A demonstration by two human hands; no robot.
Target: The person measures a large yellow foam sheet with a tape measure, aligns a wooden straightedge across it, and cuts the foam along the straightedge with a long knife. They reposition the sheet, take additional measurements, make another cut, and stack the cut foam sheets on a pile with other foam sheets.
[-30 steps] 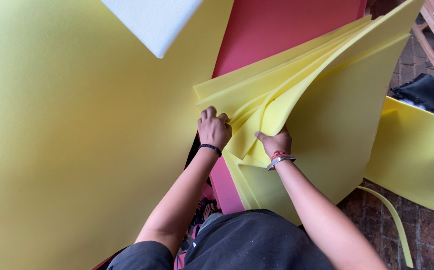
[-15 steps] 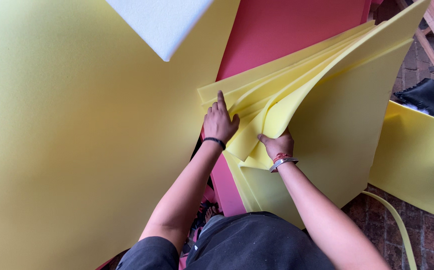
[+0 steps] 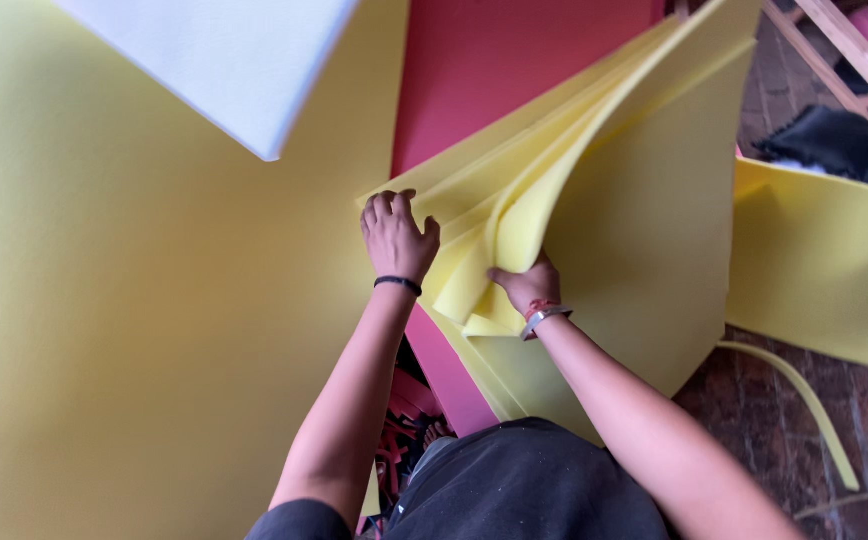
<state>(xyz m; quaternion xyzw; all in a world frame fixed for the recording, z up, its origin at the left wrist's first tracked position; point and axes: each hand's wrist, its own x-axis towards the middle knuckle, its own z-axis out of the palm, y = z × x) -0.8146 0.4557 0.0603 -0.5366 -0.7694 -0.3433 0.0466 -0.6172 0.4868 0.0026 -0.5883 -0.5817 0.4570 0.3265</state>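
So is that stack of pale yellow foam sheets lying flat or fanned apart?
Fanned apart: the pale yellow foam sheets splay at their near corner, where the left hand and right hand separate them.

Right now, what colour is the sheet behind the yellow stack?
Red sheet, clearest in the head view.

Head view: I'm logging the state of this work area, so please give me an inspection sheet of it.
Surface: brick floor at lower right; no table seen.
Job's things: fanned stack of pale yellow foam sheets, standing over a red sheet.
Clutter: large yellow sheet at left, white sheet at top, another yellow sheet at right, thin yellow offcut strip, red scraps on the floor.
Hands: left hand flat on the sheet corners; right hand pinching the sheet edges.
Cables: nothing seen.
Surroundings: wooden frame and dark fabric at top right.
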